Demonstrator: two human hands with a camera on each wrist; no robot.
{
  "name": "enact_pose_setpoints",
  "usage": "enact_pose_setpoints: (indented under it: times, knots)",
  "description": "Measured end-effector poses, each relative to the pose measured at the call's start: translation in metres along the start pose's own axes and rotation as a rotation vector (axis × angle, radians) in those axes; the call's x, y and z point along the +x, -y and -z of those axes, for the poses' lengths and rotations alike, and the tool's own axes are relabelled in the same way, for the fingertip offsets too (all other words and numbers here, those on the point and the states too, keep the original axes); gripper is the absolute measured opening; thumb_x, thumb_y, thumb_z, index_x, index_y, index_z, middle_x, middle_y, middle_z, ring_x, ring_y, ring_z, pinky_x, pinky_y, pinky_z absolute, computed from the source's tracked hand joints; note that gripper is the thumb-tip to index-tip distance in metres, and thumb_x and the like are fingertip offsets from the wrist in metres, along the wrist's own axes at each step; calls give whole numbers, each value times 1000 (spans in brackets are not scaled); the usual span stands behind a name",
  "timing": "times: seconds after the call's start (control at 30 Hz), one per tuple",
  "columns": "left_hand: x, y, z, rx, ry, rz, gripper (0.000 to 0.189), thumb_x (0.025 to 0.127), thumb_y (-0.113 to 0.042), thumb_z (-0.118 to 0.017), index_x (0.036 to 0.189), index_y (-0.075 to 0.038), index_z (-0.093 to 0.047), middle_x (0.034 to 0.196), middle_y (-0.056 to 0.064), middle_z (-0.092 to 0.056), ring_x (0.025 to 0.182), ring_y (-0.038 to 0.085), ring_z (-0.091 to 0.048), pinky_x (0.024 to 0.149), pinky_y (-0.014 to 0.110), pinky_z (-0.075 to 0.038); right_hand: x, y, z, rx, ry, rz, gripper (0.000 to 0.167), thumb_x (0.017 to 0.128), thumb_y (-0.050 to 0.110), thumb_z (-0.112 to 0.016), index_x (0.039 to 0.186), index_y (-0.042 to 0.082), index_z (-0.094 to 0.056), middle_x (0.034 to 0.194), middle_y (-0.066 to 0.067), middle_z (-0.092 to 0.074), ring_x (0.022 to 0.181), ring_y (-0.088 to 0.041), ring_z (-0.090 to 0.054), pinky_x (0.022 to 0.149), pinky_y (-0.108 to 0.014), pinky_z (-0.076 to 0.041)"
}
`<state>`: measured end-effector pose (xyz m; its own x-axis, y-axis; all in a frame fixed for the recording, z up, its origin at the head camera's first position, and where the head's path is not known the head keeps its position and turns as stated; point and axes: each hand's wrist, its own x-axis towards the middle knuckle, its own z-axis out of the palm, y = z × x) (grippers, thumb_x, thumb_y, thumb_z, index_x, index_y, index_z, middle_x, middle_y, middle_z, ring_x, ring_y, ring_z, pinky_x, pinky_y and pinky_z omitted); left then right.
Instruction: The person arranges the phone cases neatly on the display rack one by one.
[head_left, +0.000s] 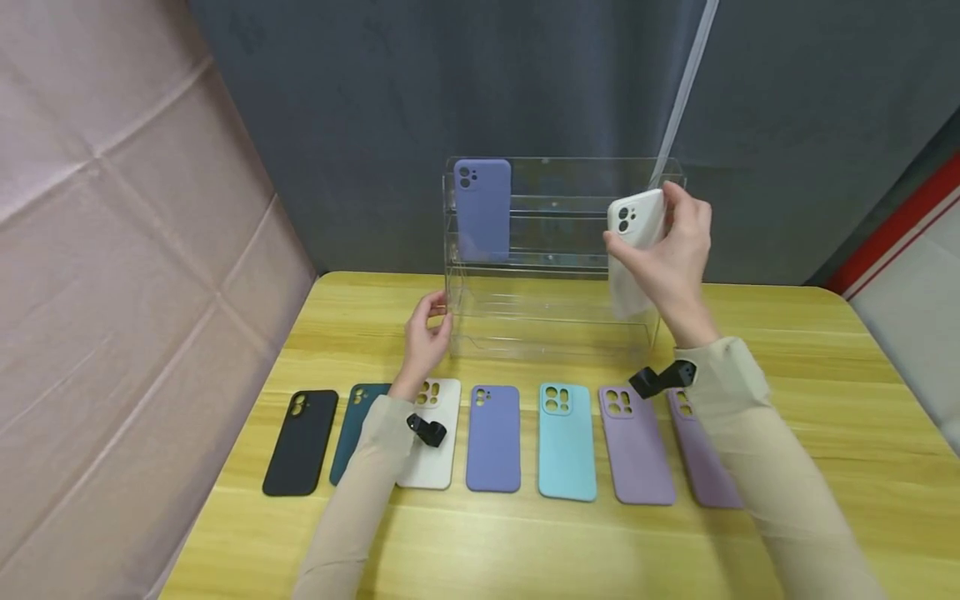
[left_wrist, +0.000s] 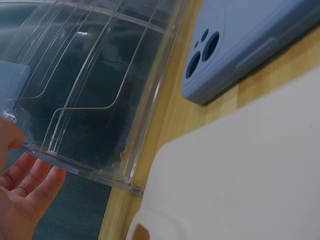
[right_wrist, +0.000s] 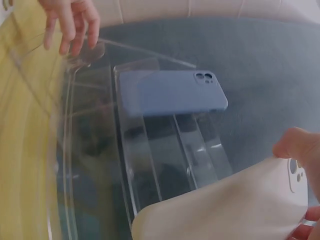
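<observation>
A clear acrylic display rack with stepped tiers stands at the back of the table. My left hand holds its left side edge, thumb on one face and fingers on the other in the left wrist view. My right hand grips a white phone case by its two long edges, thumb on the left. That case is upright before the right part of the rack, its lower end over the tiers; whether it touches a ledge I cannot tell. A blue-purple phone case leans in the rack's upper left.
Along the table in front lie a black case, a dark teal case, another white case, a blue-purple case, a turquoise case and two mauve cases. My forearms partly cover some. A dark curtain hangs behind.
</observation>
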<state>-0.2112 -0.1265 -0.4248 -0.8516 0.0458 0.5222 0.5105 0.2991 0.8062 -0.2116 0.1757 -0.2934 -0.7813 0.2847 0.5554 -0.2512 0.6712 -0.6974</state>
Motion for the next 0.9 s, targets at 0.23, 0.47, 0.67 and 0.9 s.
enact_pose_setpoints:
  times: [0.23,0.47,0.67,0.9]
  knots:
    - [1,0,0,-3,-3,2,33,88,13,-52,120,19,-47,111,36,-52,96,46,-54,74,55,-52,13,19,-23,46,-9,31,76,71,29,-76,134,4,-43,119,-16,-43,103,-24,-44,86,-28,-44]
    - [1,0,0,-3,4,-5,33,88,13,-52,120,18,-47,111,36,-52,96,47,-54,73,56,-52,28,35,-45,86,-52,45,75,70,30,-76,132,6,-42,120,-11,-41,108,-15,-41,85,-19,-44]
    - [1,0,1,10,1,10,33,88,12,-52,121,17,-48,111,34,-53,97,46,-54,74,55,-52,41,45,-63,108,-72,60,74,70,32,-76,130,6,-40,123,-8,-39,112,-13,-39,85,-17,-43]
    - [1,0,1,13,-4,17,33,88,12,-53,121,17,-48,111,34,-53,96,44,-55,73,54,-53,50,48,-82,119,-137,36,75,68,33,-76,129,6,-41,122,-9,-39,113,-14,-39,84,-17,-43]
